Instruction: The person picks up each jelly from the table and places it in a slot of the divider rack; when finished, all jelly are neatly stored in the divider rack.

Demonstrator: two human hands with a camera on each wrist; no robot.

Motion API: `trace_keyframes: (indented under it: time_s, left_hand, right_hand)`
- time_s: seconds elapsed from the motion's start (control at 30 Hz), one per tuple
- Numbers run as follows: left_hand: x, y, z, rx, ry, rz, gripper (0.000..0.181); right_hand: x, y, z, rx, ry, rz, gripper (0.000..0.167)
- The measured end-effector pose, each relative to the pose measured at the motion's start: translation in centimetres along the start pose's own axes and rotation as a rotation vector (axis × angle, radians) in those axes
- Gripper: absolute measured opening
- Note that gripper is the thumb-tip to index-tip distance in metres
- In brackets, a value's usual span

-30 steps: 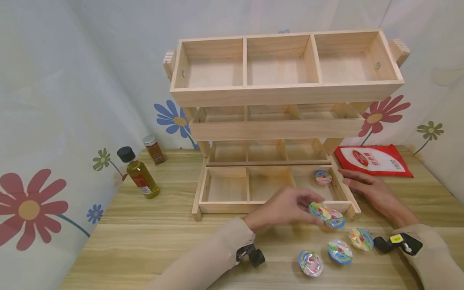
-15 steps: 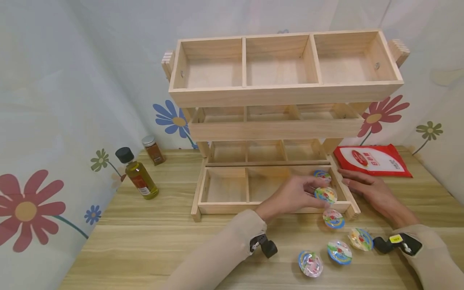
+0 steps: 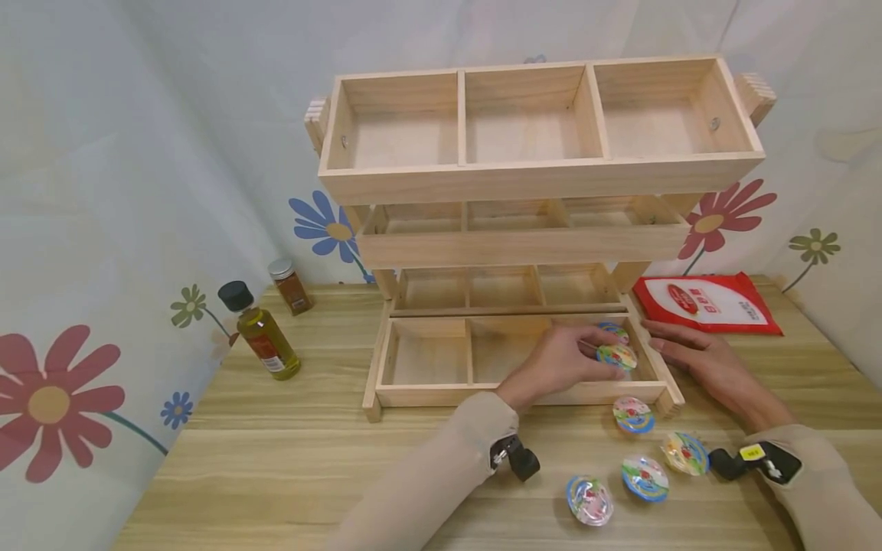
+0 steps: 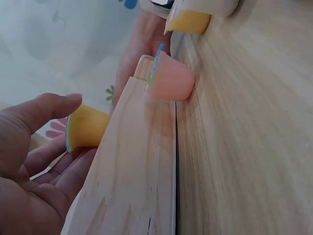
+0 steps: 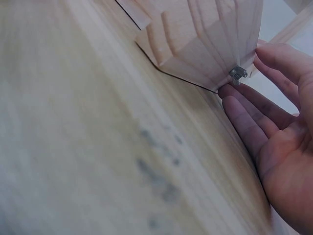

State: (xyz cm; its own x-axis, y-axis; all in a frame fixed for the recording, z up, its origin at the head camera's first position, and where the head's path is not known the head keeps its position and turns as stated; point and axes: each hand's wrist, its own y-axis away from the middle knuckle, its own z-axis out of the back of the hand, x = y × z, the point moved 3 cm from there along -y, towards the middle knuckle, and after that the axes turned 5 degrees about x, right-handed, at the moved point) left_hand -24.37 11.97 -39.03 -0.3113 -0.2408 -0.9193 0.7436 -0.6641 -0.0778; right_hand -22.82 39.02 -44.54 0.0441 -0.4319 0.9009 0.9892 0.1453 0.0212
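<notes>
My left hand [image 3: 561, 358] pinches a yellow jelly cup [image 4: 88, 128] between thumb and fingers, inside the right compartment of the wooden rack's bottom tray [image 3: 441, 395]. Another jelly cup [image 3: 612, 332] sits at the back of that compartment, partly hidden by the fingers. My right hand [image 3: 713, 367] rests on the table beside the rack, its fingers nearly straight, the tips at the rack's side [image 5: 205, 44]. In front of the tray lies a pink jelly cup [image 4: 171, 78]. Closer to me are a yellow one [image 3: 685, 454] and two more, one of them pink [image 3: 590, 501].
Above the bottom tray rise further tiers, up to the top tray [image 3: 544, 180] with three compartments. On the left stand an oil bottle [image 3: 269, 340] and a spice jar [image 3: 292, 289]. A red and white packet [image 3: 710, 304] lies behind my right hand.
My left hand has carried the yellow jelly cup from in front of the tray, over its front wall, into the right compartment. The right hand has stayed in place.
</notes>
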Motion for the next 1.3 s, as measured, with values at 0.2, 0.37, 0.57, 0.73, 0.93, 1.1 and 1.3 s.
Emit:
trace_keyframes:
  time_s: [0.2, 0.37, 0.57, 0.73, 0.93, 1.1, 1.3]
  left_hand:
    - [0.3, -1.0, -0.6, -0.011, -0.014, 0.024, 0.042]
    - [0.6, -1.6, -1.0, -0.02, -0.038, 0.031, 0.041]
    - [0.7, -2.2, -1.0, -0.019, -0.174, 0.031, 0.042]
    - [0.5, -2.6, -1.2, 0.004, -0.255, 0.022, 0.044]
    - [0.4, -2.9, -1.4, 0.021, -0.281, 0.06, 0.044]
    - [0.4, -3.1, -1.4, 0.032, -0.238, 0.079, 0.043]
    - [0.5, -3.3, -1.5, 0.057, -0.182, 0.101, 0.042]
  right_hand:
    - [0.0, 0.1, 0.1, -0.003, 0.017, -0.019, 0.058]
    - [0.1, 0.0, 0.1, 0.003, 0.032, -0.037, 0.059]
    - [-0.1, -0.2, -0.1, 0.003, -0.012, -0.013, 0.057]
    - [-0.2, 0.0, 0.0, -0.002, -0.026, 0.009, 0.054]
    - [-0.1, 0.1, -0.1, 0.001, -0.027, 0.015, 0.054]
    - [0.0, 0.1, -0.1, 0.001, -0.03, 0.016, 0.053]
    - [0.0, 0.1, -0.1, 0.005, -0.053, 0.004, 0.053]
